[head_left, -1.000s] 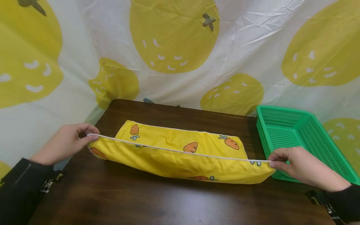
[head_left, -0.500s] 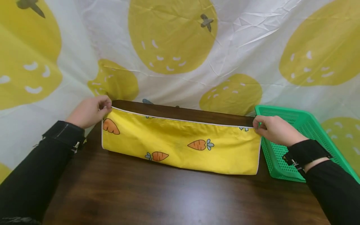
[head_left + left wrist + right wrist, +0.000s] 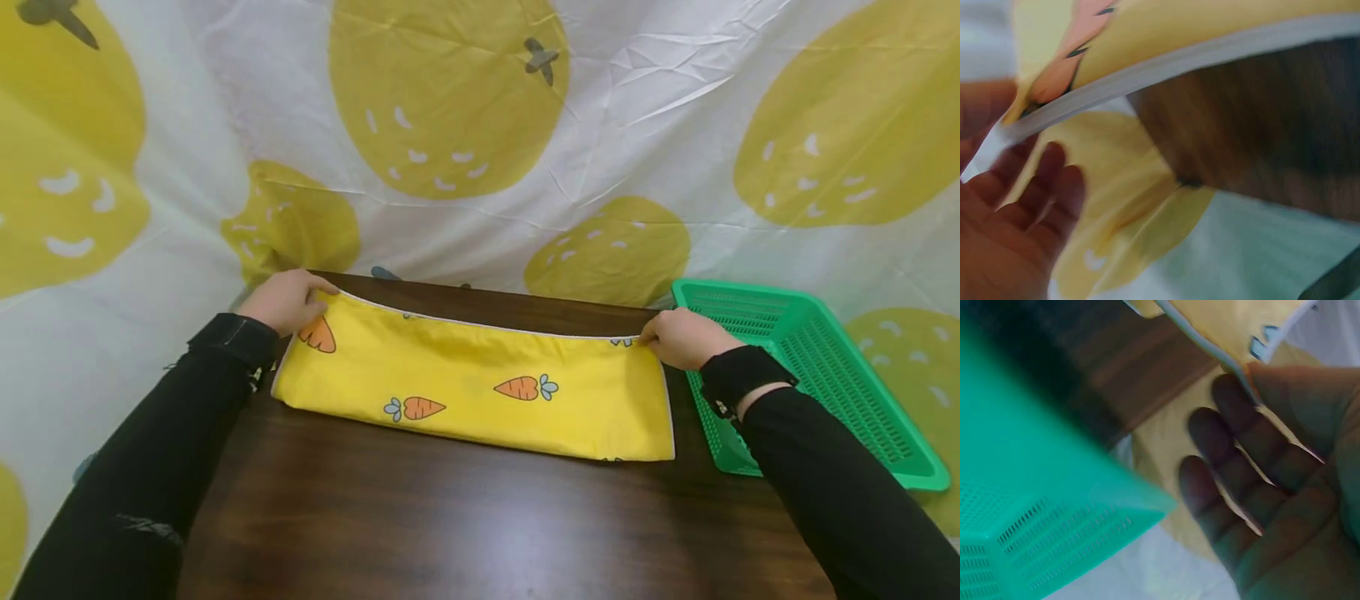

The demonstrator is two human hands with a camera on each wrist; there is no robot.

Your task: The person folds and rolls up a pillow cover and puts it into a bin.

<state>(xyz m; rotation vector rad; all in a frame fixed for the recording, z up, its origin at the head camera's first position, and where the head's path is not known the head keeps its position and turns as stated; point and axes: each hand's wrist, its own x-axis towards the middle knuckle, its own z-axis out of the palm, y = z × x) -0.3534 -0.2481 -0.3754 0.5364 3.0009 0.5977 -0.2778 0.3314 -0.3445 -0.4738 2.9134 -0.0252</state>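
A yellow cloth (image 3: pixel 465 379) with orange carrots and white piping lies folded in a long strip across the brown table. My left hand (image 3: pixel 288 302) pinches its far left corner, and my right hand (image 3: pixel 681 337) pinches the far right corner. In the left wrist view the thumb and finger of the left hand (image 3: pixel 1019 206) meet at the piped edge, the other fingers loosely bent. The right wrist view has the right hand (image 3: pixel 1285 462) nipping the cloth's corner (image 3: pixel 1235 331) between thumb and forefinger. What lies under the top layer is hidden.
A green plastic basket (image 3: pixel 813 304) stands at the right, close beside my right hand and forearm. Behind and left of the table (image 3: pixel 450 517) hangs a white sheet (image 3: pixel 480 242) with yellow fruit prints.
Both hands have carried the cloth's near edge up and away, over to the far side. The top layer has come down over the far part, and the hands have drawn slightly closer together.
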